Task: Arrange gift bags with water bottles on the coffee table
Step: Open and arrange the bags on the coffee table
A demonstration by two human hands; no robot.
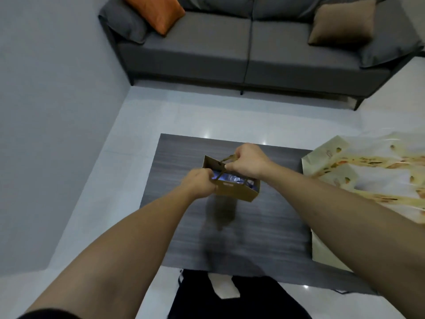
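Note:
A small brown paper gift bag hangs above the dark wood-grain coffee table, casting a blurred shadow on the top. Inside the bag's open mouth I see the blue-and-clear tops of water bottles. My left hand grips the bag's near rim and a handle at its left end. My right hand pinches the other brown handle at the far side and pulls it up. The bag's lower part is hidden from this angle.
Large cream gift bags with a floral print lie flat on the table's right side and overhang its edge. A grey sofa with orange and tan cushions stands beyond the table. A grey wall is at left. My dark-clothed legs are at the near edge.

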